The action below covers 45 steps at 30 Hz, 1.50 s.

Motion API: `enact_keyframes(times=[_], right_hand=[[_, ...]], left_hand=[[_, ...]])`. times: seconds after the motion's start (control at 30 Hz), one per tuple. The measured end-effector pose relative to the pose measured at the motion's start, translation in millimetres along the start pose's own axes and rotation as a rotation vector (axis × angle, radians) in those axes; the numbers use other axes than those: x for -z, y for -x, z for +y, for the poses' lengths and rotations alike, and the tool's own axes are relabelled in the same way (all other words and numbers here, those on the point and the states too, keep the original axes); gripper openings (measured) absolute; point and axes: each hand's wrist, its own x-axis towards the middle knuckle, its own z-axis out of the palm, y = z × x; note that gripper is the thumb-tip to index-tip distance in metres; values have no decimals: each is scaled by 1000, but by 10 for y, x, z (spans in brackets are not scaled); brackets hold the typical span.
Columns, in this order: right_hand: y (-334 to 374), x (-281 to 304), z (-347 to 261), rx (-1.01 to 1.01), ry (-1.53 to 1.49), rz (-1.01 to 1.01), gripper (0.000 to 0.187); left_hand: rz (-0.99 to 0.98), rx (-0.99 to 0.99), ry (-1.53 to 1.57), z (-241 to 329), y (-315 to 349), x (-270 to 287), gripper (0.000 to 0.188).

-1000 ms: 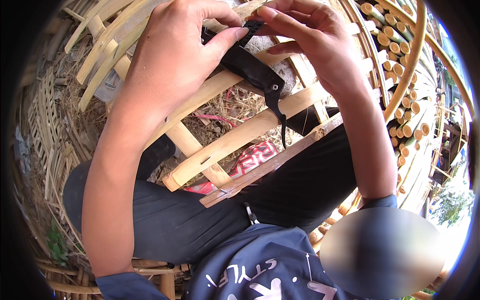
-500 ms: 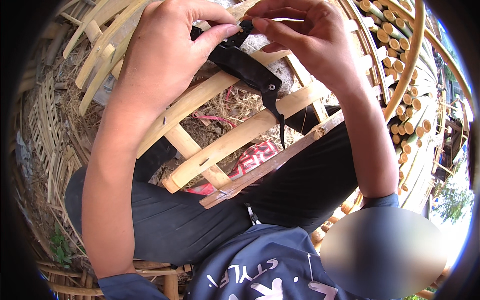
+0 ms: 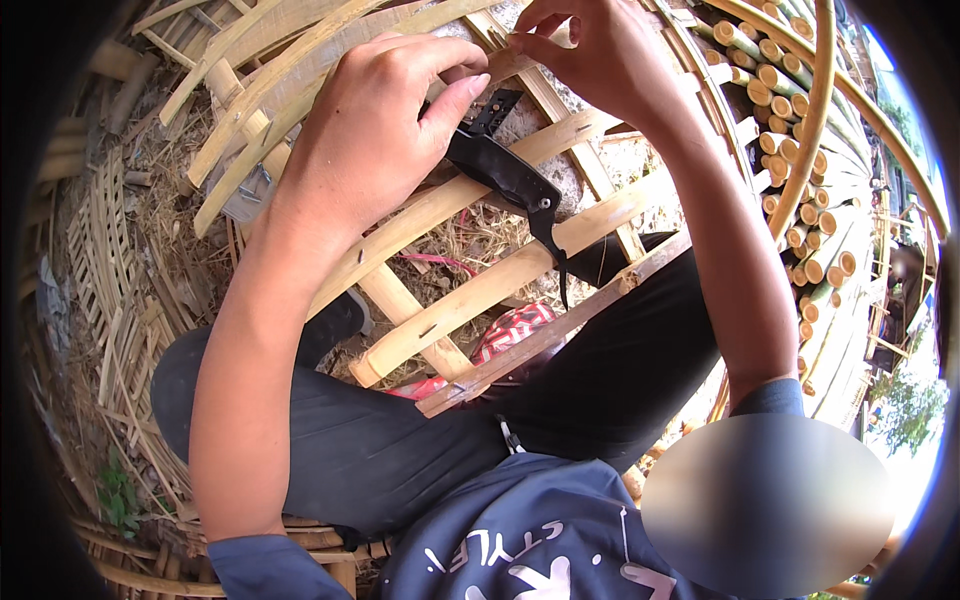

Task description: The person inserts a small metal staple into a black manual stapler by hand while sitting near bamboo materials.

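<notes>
My left hand point(image 3: 365, 140) is closed around the upper end of a black hand tool point(image 3: 505, 175) with a small bolt and a thin curved tail; my palm hides part of it. Past my left thumb sticks out a flat black piece point(image 3: 492, 112) of the tool with small holes. My right hand point(image 3: 610, 65) is raised at the top, thumb and finger pinched; what lies between the fingertips is too small to tell. Below both hands, a bamboo slat lattice point(image 3: 480, 290) rests across my lap, and the tool's tail hangs over its slats.
Stacked bamboo poles point(image 3: 820, 210) lie at the right, behind a bent cane point(image 3: 822, 110). Woven bamboo strips point(image 3: 105, 260) cover the left side. Under the lattice are dry straw and a red-and-white patterned thing point(image 3: 515, 330). A blurred patch hides the lower right.
My left hand has shifted right and down, and the right hand has risen away from the tool. A gap now separates the two hands. The lattice appears slightly lower in view.
</notes>
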Motion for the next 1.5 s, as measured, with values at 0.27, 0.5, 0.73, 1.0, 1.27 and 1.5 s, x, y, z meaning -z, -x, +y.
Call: enact_keyframes(times=[0.27,0.5,0.73,1.0,1.27,1.5], right_hand=[[-155,-185,-61,-236,-203,-70,22],[-212,-292,-83,-191,-80,-26,17],[-114,-449,57,160,192,196,12],[268,51,-291,225,1,118,14],[469,24,-192,124,-215,43,12],[505,-40,-175,228,-155,96,9]], left_hand=[[49,44,-27,4,-26,77,23],[51,56,-1,40,-21,128,23],[84,-21,-19,44,-33,109,23],[165,-58,18,51,-52,136,27],[127,-11,75,43,-42,74,28],[132,17,44,104,-38,99,28]])
